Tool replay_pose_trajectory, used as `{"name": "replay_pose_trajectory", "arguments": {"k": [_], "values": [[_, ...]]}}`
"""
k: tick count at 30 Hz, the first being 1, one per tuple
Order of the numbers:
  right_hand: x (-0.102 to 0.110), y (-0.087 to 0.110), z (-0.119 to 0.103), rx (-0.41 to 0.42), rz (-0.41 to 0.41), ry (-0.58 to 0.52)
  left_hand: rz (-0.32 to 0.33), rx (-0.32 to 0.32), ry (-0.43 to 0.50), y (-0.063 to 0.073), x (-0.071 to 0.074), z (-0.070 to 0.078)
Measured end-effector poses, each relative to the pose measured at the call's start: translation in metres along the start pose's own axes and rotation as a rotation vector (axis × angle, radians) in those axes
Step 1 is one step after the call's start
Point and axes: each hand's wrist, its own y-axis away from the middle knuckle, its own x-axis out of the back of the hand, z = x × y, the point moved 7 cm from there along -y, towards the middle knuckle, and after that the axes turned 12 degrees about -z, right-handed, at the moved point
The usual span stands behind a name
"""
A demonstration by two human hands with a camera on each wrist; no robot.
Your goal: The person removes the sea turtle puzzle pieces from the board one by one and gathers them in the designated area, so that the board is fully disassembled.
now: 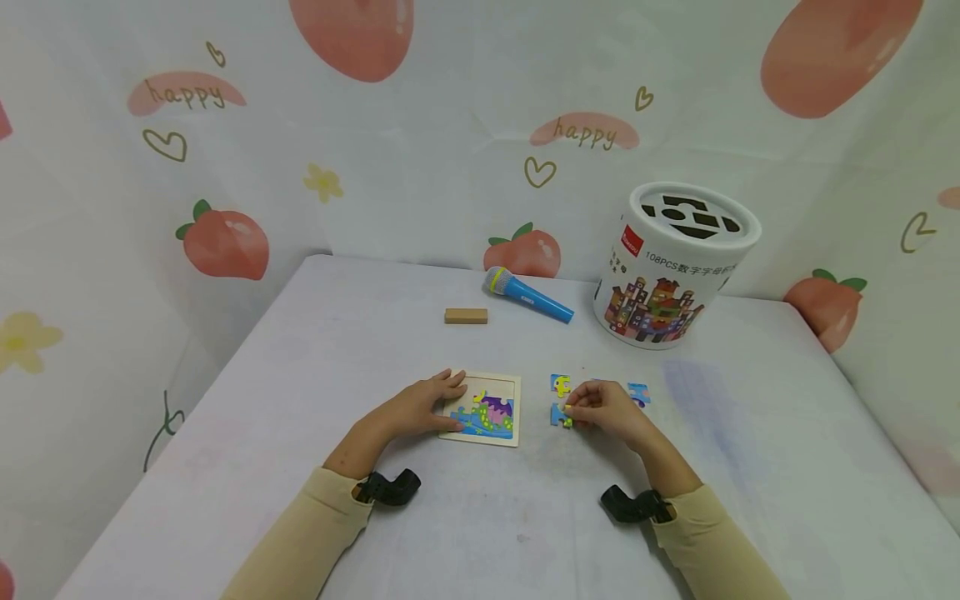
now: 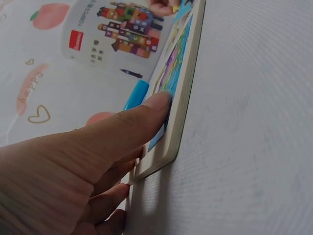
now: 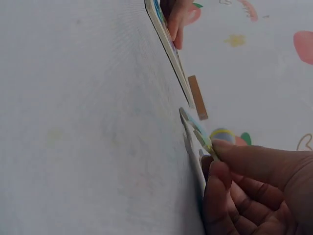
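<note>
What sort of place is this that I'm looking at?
Probably an indoor play or filming corner: a white-covered table stands before a peach-printed backdrop, with a small jigsaw board and a toy tub on it.

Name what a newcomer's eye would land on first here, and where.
Most likely the big white tub with its colourful print, standing at the back right of the table. Next, perhaps, the blue microphone lying to its left. Nearer, the left hand rests on a bright puzzle board, while the right hand pinches a piece beside it.
</note>
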Motion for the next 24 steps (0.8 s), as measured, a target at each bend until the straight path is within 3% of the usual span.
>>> {"name": "replay_pose_trajectory", "arguments": {"k": [17,24], "values": [[0.0007,-0.0006,-0.0007,0.033,0.067,0.143,0.001,0.003,0.012,-0.0009,-0.0012,-0.0006],[-0.0020,0.0007,-0.0065,0.097,0.036,0.254,0.001,0.004,0.000,-0.0016,-0.0010,-0.0021]]}}
